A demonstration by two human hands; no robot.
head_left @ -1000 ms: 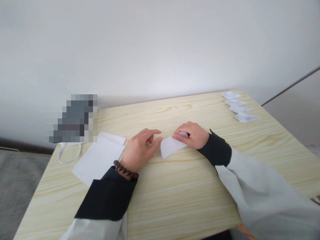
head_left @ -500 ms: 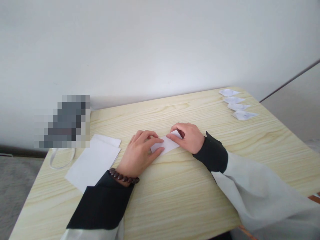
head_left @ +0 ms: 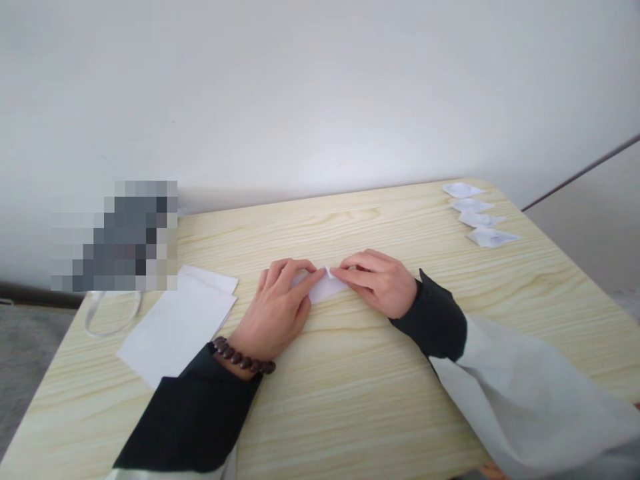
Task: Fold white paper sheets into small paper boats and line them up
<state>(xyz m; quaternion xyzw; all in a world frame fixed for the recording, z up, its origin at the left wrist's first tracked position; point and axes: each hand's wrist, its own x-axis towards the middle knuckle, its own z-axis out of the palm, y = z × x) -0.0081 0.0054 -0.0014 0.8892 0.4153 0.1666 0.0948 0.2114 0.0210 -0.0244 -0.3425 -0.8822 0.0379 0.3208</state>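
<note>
The wood-grain counter (head_left: 380,407) carries all items. White sheets (head_left: 175,327) lie overlapped on its left portion, beside the left forearm. The left hand (head_left: 277,310) and right hand (head_left: 380,283) meet at center, fingers bent and narrow, holding one paper piece (head_left: 326,291). This piece lies between the two hands; both index fingertips touch its upper, folded edge. Four folded papers (head_left: 493,237) form a row at far right.

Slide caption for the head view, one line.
Left hand and right hand hold a small paper at the table, four folded papers far right.
</note>
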